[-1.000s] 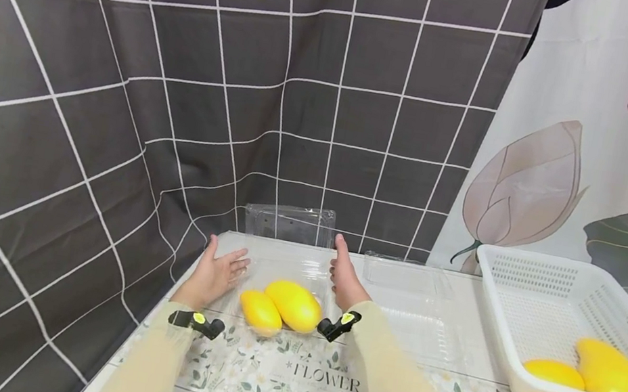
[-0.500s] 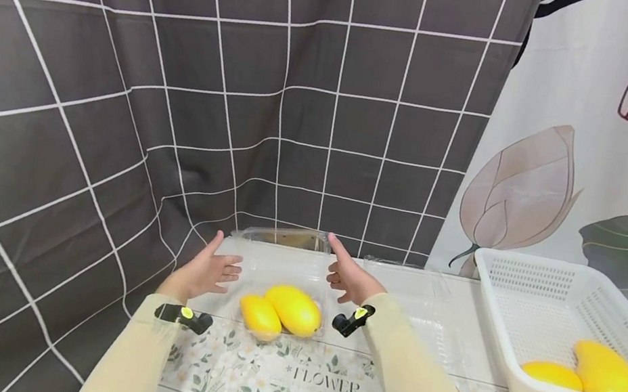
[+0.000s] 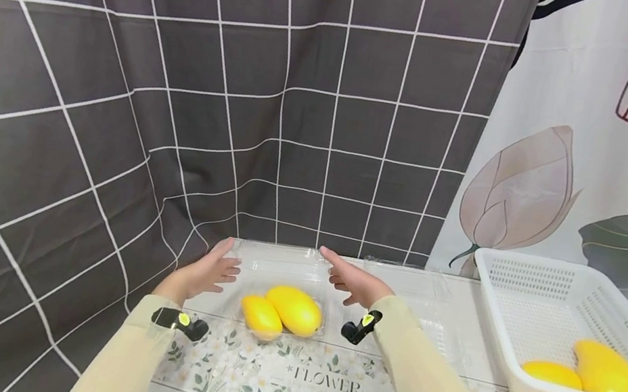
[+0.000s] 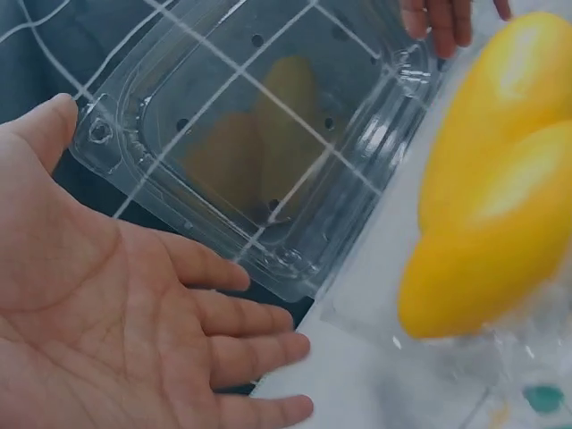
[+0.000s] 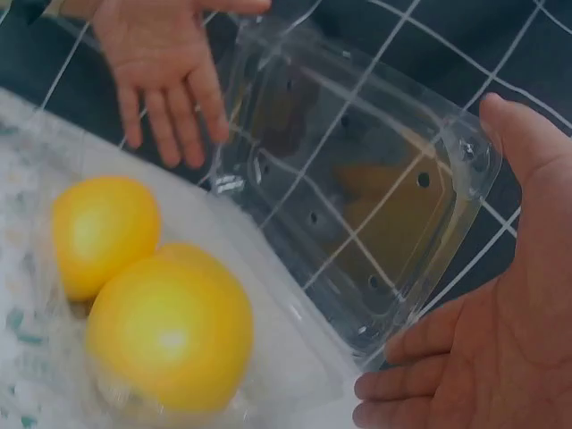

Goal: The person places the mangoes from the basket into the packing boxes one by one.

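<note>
The left hand [image 3: 204,273] and right hand [image 3: 356,283], fingers extended, grip nothing beside the tilted transparent plastic lid [image 4: 241,210], which may twist above two smooth yellow oval fruits [image 3: 294,311] in the clear plastic box [image 5: 290,344] if pushed unevenly.

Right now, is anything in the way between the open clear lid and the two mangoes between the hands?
No, nothing visible stands between the lid and those mangoes. The left hand and right hand are at the lid's two sides.
</note>
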Action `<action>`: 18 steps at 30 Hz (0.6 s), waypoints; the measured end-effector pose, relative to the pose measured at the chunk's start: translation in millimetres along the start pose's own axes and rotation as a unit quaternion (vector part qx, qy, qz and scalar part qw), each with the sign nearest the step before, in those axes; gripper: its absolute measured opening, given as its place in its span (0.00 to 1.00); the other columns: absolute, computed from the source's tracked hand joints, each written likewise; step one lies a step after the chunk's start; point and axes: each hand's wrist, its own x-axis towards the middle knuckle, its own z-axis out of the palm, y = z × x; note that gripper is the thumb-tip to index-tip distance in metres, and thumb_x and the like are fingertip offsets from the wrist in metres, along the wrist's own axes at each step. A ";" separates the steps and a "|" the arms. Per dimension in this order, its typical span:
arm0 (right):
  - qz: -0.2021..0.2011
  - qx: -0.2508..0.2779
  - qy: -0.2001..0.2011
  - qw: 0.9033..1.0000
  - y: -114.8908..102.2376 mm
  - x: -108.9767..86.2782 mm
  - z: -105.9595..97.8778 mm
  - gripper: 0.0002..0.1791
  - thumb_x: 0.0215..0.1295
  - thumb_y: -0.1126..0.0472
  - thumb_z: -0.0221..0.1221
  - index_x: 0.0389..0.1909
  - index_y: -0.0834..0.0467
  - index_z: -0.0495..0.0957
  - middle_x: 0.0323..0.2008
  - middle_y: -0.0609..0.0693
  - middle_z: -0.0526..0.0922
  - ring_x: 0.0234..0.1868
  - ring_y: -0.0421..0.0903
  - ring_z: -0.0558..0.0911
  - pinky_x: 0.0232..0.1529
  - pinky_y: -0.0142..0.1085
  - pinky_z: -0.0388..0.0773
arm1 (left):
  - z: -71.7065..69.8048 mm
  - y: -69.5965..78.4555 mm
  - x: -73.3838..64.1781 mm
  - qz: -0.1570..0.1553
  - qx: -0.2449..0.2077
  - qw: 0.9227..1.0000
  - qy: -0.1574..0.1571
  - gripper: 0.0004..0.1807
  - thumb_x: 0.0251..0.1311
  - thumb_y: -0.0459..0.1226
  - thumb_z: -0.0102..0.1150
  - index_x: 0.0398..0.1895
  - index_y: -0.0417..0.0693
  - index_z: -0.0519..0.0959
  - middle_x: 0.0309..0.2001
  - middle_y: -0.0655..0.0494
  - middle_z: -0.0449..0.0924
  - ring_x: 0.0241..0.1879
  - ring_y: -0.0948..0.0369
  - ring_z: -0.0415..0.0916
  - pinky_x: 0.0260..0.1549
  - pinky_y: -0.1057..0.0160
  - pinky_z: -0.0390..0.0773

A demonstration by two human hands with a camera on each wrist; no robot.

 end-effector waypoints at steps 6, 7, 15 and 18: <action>-0.023 -0.024 -0.005 0.999 13.1 0.0 3.5 0.56 0.62 0.19 0.47 0.78 0.56 0.58 0.75 0.65 0.60 0.77 0.63 0.57 0.70 0.59 0.65 | 9.3 -13.6 -8.7 0.028 0.024 0.999 -0.012 0.50 0.73 0.67 0.17 0.81 0.36 0.39 0.80 0.35 0.38 0.79 0.39 0.38 0.76 0.38 0.42; -0.026 -0.027 -0.003 0.999 14.6 -0.5 3.9 0.56 0.62 0.20 0.48 0.78 0.57 0.59 0.75 0.64 0.61 0.77 0.63 0.57 0.71 0.58 0.65 | 11.2 -15.9 -10.6 0.031 0.028 0.999 -0.014 0.49 0.74 0.66 0.16 0.81 0.36 0.38 0.80 0.35 0.38 0.79 0.39 0.37 0.76 0.38 0.42; -0.046 -0.092 0.004 0.995 20.0 -7.1 9.0 0.53 0.62 0.21 0.50 0.75 0.57 0.66 0.75 0.59 0.65 0.76 0.63 0.59 0.72 0.65 0.56 | 20.0 -31.3 -23.0 0.001 0.054 0.998 0.011 0.45 0.74 0.67 0.22 0.83 0.47 0.41 0.81 0.41 0.39 0.79 0.39 0.38 0.75 0.36 0.42; -0.047 -0.107 0.011 0.993 23.1 -10.3 13.3 0.55 0.61 0.23 0.53 0.76 0.59 0.62 0.75 0.59 0.63 0.77 0.63 0.58 0.72 0.67 0.54 | 13.0 -51.3 -14.7 0.030 0.090 0.996 0.000 0.46 0.70 0.70 0.25 0.83 0.56 0.40 0.82 0.45 0.37 0.80 0.42 0.35 0.75 0.36 0.40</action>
